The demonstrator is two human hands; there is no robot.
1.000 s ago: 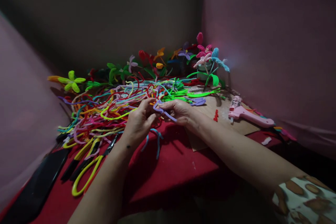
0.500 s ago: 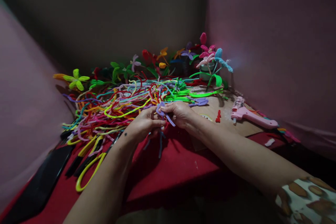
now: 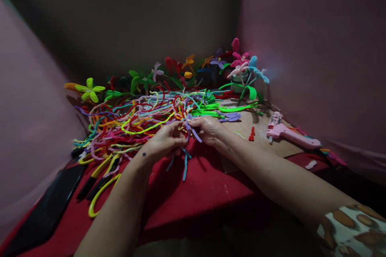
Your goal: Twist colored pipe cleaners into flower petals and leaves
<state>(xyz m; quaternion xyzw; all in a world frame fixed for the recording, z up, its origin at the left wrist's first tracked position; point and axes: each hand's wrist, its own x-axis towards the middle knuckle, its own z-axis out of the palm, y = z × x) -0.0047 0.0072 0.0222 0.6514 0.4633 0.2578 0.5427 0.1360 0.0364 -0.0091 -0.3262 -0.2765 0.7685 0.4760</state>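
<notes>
A purple pipe cleaner [image 3: 195, 133], bent into a small loop with a loose tail, is pinched between my two hands above the front of the table. My left hand [image 3: 169, 136] closes on its left side with thumb and fingers. From the right, my right hand [image 3: 205, 129] grips the upper part between thumb and index finger. Just below my hands, a bent blue pipe cleaner [image 3: 185, 166] lies on the red cloth. Behind them spreads a tangled pile of colourful pipe cleaners [image 3: 135, 118], with a green bundle [image 3: 208, 109] at its right.
A pink glue gun [image 3: 289, 134] rests on a brown board [image 3: 262, 150] at right, near a small red piece [image 3: 251, 133]. Yellow-handled tools [image 3: 99, 196] and a flat black object [image 3: 57, 204] lie at left. Pipe-cleaner flowers [image 3: 239, 64] line the back.
The purple pipe cleaner's loop has turned more upright between my fingers, and my left hand has shifted slightly lower around it. The whole view has slid a little, moving the scene rightward.
</notes>
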